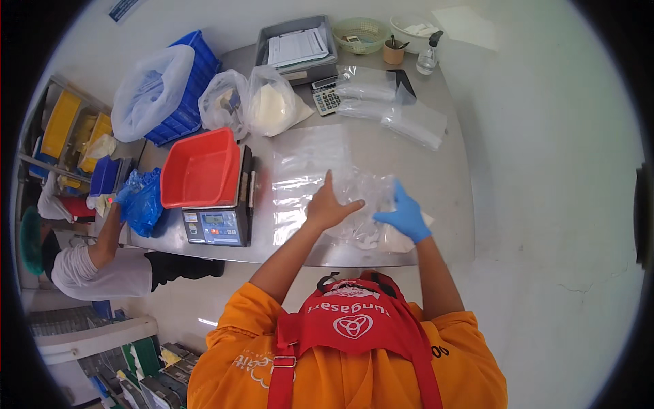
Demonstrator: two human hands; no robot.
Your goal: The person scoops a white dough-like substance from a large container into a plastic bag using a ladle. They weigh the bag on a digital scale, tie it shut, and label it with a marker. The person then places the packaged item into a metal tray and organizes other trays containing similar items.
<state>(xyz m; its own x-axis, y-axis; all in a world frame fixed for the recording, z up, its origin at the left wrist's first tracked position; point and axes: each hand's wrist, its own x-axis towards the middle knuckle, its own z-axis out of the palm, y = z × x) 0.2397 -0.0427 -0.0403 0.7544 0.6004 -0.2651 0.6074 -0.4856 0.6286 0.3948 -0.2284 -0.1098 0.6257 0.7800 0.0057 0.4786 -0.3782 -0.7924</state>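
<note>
Clear crumpled plastic bags (361, 204) lie on the metal table in front of me. My left hand (330, 206) is bare and rests at their left side, forefinger and thumb stretched apart. On their right side my right hand (407, 217), in a blue glove, has its thumb spread away from the fingers. Both hands touch or nearly touch the plastic; neither closes around it. Under and beside my right hand sits a bag with pale contents (396, 238), partly covered. Flat clear bags (293, 170) are laid out to the left of my left hand.
A scale (214, 225) carries a red basin (204, 167) on the left. Behind stand bags of pale material (271, 109), a calculator (327, 101), a grey tray (298, 71), more clear bags (415, 123) and a spray bottle (428, 60). Another person (102, 269) works at the left.
</note>
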